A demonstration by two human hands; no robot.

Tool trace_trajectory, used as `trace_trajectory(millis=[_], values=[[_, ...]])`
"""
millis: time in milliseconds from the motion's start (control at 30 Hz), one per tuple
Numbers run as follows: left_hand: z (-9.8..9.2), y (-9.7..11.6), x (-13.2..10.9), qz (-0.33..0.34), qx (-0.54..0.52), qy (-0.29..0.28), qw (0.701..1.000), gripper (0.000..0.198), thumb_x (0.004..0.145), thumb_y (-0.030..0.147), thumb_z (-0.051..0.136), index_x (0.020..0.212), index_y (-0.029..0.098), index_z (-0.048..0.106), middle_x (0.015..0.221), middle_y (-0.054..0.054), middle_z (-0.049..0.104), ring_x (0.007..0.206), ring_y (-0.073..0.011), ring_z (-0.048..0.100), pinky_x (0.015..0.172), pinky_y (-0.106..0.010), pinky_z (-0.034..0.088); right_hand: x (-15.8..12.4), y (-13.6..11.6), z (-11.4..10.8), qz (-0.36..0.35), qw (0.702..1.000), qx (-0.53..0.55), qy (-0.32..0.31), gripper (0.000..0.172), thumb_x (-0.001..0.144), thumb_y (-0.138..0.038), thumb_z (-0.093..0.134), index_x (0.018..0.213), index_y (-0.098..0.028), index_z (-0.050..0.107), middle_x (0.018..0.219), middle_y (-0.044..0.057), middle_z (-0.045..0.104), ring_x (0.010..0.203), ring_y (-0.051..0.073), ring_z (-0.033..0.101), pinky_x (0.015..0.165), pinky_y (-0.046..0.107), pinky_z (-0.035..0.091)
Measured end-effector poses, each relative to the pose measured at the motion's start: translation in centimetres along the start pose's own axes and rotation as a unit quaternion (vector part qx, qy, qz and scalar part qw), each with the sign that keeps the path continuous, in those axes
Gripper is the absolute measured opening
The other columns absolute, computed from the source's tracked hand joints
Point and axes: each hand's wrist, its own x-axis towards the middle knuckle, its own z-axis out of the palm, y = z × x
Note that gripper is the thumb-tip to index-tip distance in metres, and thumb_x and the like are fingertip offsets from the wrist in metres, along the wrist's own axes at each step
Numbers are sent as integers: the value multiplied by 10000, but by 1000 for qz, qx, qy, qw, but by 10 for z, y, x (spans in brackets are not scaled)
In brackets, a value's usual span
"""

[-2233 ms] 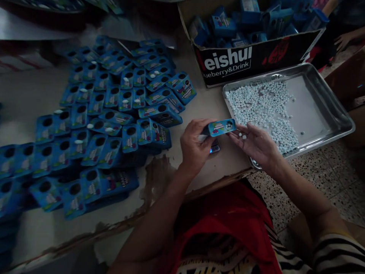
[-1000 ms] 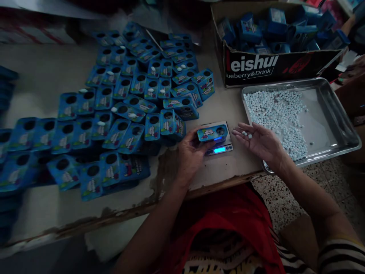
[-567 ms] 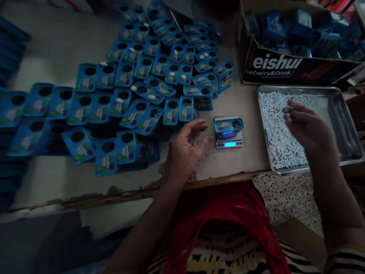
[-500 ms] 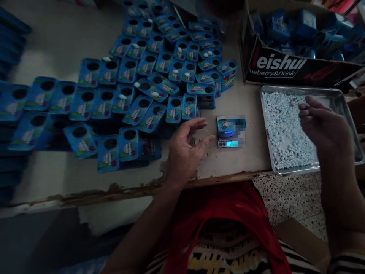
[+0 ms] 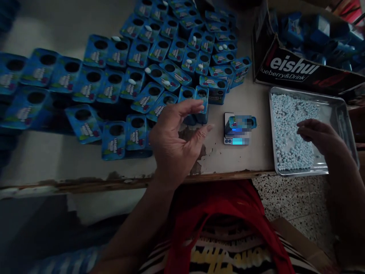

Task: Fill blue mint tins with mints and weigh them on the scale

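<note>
My left hand [image 5: 178, 142] is open, thumb and fingers spread apart with nothing between them, above the near edge of the table. Just beyond its fingertips stands a small blue tin [image 5: 201, 99] with a printed lid, close to other such tins. To its right, another blue tin [image 5: 232, 122] rests on a small digital scale [image 5: 228, 141]; part of both is blurred by pixelation. My right hand [image 5: 319, 135] hovers over a metal tray [image 5: 349, 131] of small pale pellets [image 5: 292, 152]. Its fingers are pressed together; whatever they hold cannot be made out.
Rows of blue tins [image 5: 92, 82] with round dark openings cover the left and back of the table. White pieces [image 5: 148, 28] lie on several lids. A dark cardboard box [image 5: 302, 70] full of blue containers stands behind the tray. The table's front edge [image 5: 114, 179] is chipped.
The view has shifted a little. My left hand has moved left, away from the scale and across the nearest tins. My right hand has come lower over the tray.
</note>
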Motion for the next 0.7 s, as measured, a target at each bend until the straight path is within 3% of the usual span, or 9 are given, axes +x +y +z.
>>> trace_trajectory(millis=[267, 467, 567, 700], values=[[8, 3, 5, 54, 45, -17, 997, 444, 996, 291, 866, 1413, 236, 724, 1322, -53, 782, 1261, -232, 769, 1171, -396, 616, 7, -9, 7, -30, 993, -105, -41, 357, 695, -400, 1004, 917, -218, 791, 833, 46, 728, 701, 132, 510, 633, 321, 343], [18, 13, 8, 113, 85, -58, 988, 455, 1016, 236, 840, 1442, 214, 684, 1307, -76, 772, 1259, -240, 753, 1143, -399, 632, 8, -14, 2, -69, 993, -90, -20, 250, 753, -343, 937, 901, -194, 801, 809, 64, 709, 698, 141, 541, 651, 363, 356], [26, 13, 7, 77, 108, -90, 987, 510, 1006, 229, 828, 1484, 268, 654, 1387, -71, 749, 1340, -269, 727, 1209, -446, 606, 4, -16, 3, -65, 995, -70, -15, 214, 784, -321, 905, 923, -189, 812, 851, 94, 749, 679, 133, 534, 637, 365, 354], [51, -7, -2, -40, 75, -134, 987, 660, 911, 198, 896, 1504, 275, 617, 1439, -70, 751, 1384, -290, 720, 1215, -435, 602, 0, -14, 14, -103, 990, -84, -57, 188, 894, -371, 831, 1000, -216, 823, 847, 69, 769, 657, 139, 565, 627, 337, 420]])
